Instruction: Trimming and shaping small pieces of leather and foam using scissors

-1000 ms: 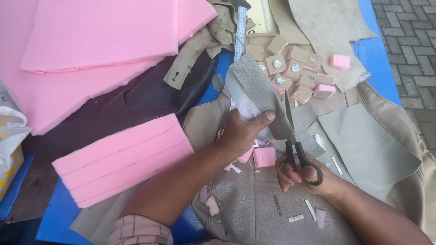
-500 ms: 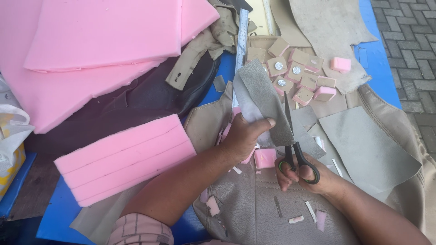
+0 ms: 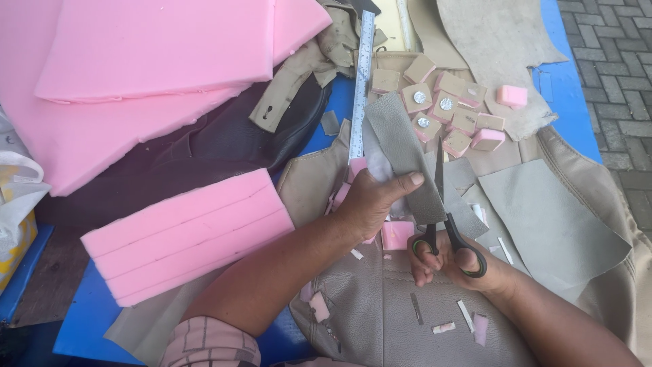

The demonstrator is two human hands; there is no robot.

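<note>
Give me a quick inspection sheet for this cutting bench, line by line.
Surface: blue table draped with beige leather.
Job's things: grey leather strip, black scissors cutting along it.
Clutter: pink foam slabs, small covered blocks, metal ruler, offcuts.
Grippers: left hand pinches the strip; right hand works the scissors.
Cables: nothing seen.
Surroundings: paving stones at right.
</note>
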